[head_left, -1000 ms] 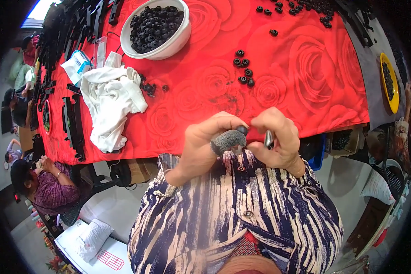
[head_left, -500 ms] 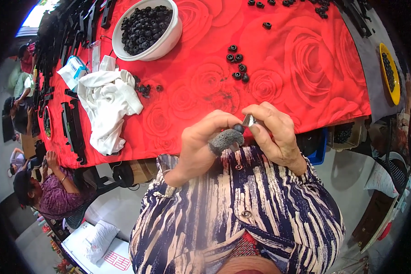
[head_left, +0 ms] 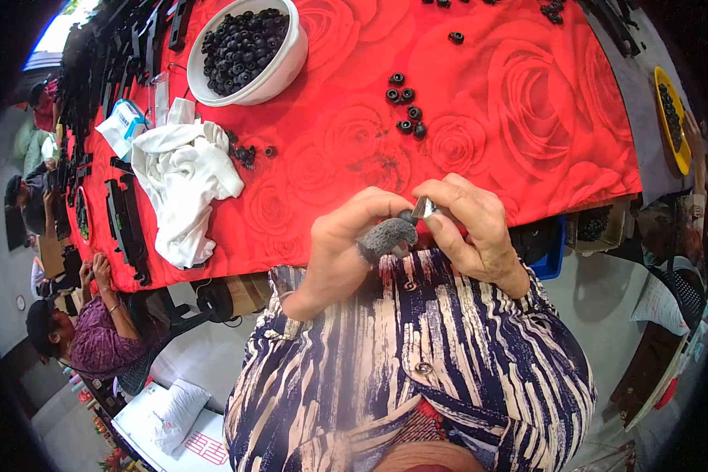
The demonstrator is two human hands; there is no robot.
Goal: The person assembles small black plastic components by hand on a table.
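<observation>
My left hand (head_left: 334, 240) is closed, pinching a small round black part (head_left: 406, 215) between thumb and forefinger. A grey fabric finger sleeve (head_left: 387, 238) covers one of its fingers. Close against it, my right hand (head_left: 473, 228) grips a small flat metal blade (head_left: 420, 208) between thumb and fingers. The blade's edge meets the black part or lies just over it; fingers partly hide the contact. Beyond my hands, several similar round black parts with holes (head_left: 407, 96) lie loose on the red rose-patterned tablecloth (head_left: 527, 110).
A white bowl (head_left: 291, 63) full of black parts stands at the far left. Nearer lie a crumpled white cloth (head_left: 185, 185) and long black strips (head_left: 122, 224). A yellow plate (head_left: 684, 161) is at far right, a blue bin (head_left: 557, 252) below the table edge. A co-worker (head_left: 106, 334) sits left.
The blade in my right hand has tilted and shifted slightly left, onto or over the black part. My left hand has barely moved. The whole view has shifted a little.
</observation>
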